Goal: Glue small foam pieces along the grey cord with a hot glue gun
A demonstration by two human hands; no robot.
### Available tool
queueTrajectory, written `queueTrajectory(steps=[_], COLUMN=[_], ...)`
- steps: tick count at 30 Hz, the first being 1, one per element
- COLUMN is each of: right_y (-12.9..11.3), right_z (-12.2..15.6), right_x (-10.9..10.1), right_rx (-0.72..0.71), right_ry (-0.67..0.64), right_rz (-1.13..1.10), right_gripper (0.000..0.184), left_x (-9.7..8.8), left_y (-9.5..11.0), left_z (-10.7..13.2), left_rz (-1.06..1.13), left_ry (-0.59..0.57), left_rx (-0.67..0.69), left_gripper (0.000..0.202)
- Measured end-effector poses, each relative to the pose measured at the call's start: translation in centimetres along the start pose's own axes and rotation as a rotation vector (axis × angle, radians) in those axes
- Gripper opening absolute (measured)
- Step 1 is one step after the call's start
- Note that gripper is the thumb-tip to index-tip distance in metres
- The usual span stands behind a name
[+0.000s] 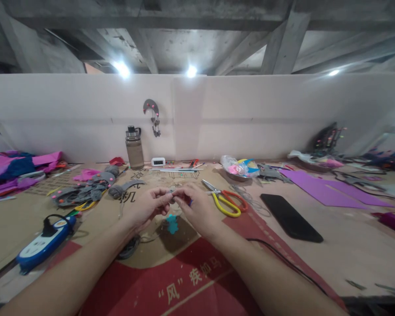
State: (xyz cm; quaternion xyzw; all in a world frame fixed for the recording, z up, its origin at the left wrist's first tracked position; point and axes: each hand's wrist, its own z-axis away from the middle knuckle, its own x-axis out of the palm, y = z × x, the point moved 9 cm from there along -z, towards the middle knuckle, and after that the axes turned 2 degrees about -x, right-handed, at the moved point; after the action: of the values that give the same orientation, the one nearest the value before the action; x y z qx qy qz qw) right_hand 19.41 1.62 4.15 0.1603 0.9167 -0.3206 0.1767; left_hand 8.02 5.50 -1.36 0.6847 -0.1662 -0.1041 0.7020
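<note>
Both of my hands meet over the cardboard at the middle of the table. My left hand [156, 204] and my right hand [194, 204] pinch a small dark grey piece [172, 199] between thumbs and fingers; its shape is mostly hidden. Just below the fingers is a turquoise flower-like cutout [172, 224]. Scissors with one yellow and one orange handle [228, 202] lie right beside my right hand, blades pointing away to the left. A dark grey coil [129, 248] sits partly behind my left forearm.
On the left are a blue-and-white power strip [42, 245], grey felt pieces with pink dots [85, 188] and coloured scraps [19, 169]. A bottle [134, 149] and small white clock [158, 162] stand behind. To the right lie a black phone [289, 217], purple sheets [325, 188] and a cable [283, 259].
</note>
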Motion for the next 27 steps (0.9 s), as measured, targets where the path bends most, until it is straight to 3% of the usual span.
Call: queueTrajectory(steps=[21, 27], right_y=[-1.6, -0.7], right_z=[0.2, 0.0], right_x=[-0.5, -1.4], right_rx=[-0.091, 0.000], right_ry=[-0.005, 0.077], right_rz=[0.110, 0.068], right_gripper=[0.010, 0.009], left_x=[1.1, 0.7], left_y=[-0.3, -0.3], left_z=[0.3, 0.1], left_rz=[0.067, 0.049], left_ry=[-0.104, -0.059], left_rx=[-0.058, -0.045], left_gripper=[0.026, 0.028])
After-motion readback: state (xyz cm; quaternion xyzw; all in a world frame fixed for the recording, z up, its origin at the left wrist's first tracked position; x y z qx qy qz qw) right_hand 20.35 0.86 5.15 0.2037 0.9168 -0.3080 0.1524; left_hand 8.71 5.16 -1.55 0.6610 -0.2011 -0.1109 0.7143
